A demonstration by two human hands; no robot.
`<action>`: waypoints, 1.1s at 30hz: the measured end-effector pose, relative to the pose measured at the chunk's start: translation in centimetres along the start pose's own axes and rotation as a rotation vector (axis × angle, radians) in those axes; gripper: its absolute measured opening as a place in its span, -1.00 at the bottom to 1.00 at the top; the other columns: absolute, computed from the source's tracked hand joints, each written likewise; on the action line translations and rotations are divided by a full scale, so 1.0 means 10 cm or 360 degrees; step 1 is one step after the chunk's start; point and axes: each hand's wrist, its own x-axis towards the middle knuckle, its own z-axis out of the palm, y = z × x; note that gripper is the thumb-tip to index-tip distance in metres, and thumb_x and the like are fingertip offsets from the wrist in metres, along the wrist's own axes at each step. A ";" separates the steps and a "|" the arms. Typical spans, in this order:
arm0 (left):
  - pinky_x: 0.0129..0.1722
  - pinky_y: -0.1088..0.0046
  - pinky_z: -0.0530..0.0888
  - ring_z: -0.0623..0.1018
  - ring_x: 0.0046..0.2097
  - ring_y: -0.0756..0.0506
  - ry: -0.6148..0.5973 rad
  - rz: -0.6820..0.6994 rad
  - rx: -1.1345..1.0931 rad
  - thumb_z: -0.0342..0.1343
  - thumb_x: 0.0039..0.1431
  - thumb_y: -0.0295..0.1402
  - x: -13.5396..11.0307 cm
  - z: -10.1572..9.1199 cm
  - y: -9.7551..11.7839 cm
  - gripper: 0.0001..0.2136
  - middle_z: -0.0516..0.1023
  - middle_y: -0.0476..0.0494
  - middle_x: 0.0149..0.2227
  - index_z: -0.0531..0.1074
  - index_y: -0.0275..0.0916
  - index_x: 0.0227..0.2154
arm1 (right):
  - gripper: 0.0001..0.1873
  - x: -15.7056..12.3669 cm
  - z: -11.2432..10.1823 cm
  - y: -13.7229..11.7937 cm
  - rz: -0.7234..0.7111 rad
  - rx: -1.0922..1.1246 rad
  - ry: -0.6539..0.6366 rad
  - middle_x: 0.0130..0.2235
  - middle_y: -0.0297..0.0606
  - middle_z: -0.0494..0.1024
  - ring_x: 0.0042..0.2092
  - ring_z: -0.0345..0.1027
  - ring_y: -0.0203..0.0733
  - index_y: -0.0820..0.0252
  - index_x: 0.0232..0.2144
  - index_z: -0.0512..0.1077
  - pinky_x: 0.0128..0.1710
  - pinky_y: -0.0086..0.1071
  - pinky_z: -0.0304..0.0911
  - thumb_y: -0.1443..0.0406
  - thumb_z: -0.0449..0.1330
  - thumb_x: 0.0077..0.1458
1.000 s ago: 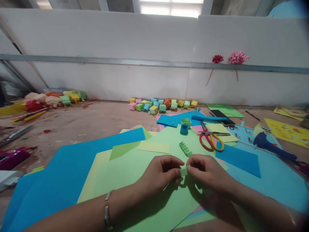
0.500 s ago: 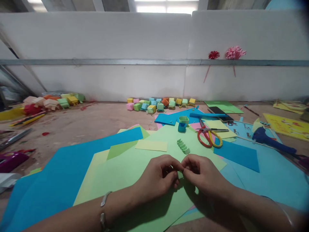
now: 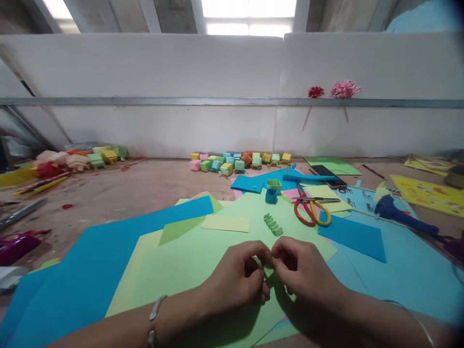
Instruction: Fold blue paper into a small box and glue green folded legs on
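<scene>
My left hand (image 3: 237,280) and my right hand (image 3: 304,275) meet fingertip to fingertip over a large light green sheet (image 3: 188,263). Both are closed in a pinch on a small folded green paper piece (image 3: 272,263), which is almost hidden between the fingers. A finished green zigzag-folded strip (image 3: 273,224) lies on the sheet just beyond my hands. A bracelet sits on my left wrist.
Blue sheets (image 3: 83,270) lie left and right of the green one. Red-and-yellow scissors (image 3: 310,211), two small paper cups (image 3: 272,189), a phone (image 3: 326,173) and a blue glue gun (image 3: 400,213) are at the right. Several coloured paper cubes (image 3: 235,160) line the wall.
My fingers have closed further over the green piece, so less of it shows. The head view shifted slightly; the hands stayed in the same place.
</scene>
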 end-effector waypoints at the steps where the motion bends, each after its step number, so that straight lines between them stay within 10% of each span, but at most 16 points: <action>1: -0.62 0.55 0.37 0.49 -0.59 -0.02 -0.0002 -0.0012 -0.0028 -0.08 -0.16 -0.55 0.00 0.00 0.01 -0.79 0.44 0.03 -0.66 0.33 -0.23 -0.40 | -0.91 0.00 0.00 0.00 0.0000 0.0005 0.0000 -0.58 -0.43 0.38 -0.51 0.18 -0.34 0.18 -0.52 0.37 -0.51 -0.47 0.07 0.43 0.09 -0.08; 28: -0.53 0.50 0.37 0.45 -0.55 0.00 -0.0077 -0.0156 -0.0041 0.11 -0.05 -0.45 0.04 -0.09 -0.02 -0.83 0.50 -0.02 -0.57 0.35 -0.25 -0.33 | -0.88 0.03 0.00 0.01 0.0017 0.0084 -0.0090 -0.54 -0.44 0.41 -0.48 0.22 -0.37 0.20 -0.49 0.41 -0.49 -0.53 0.11 0.47 0.11 -0.06; 33: -0.52 0.50 0.33 0.43 -0.54 0.00 0.0045 -0.0118 -0.0153 0.22 -0.03 -0.35 0.07 -0.13 -0.07 -0.82 0.49 -0.03 -0.58 0.39 -0.26 -0.35 | -0.86 0.20 -0.42 -0.08 -0.0321 -0.0568 0.0068 -0.34 -0.32 0.58 -0.32 0.41 -0.32 0.19 -0.31 0.49 -0.31 -0.50 0.26 0.39 0.12 0.11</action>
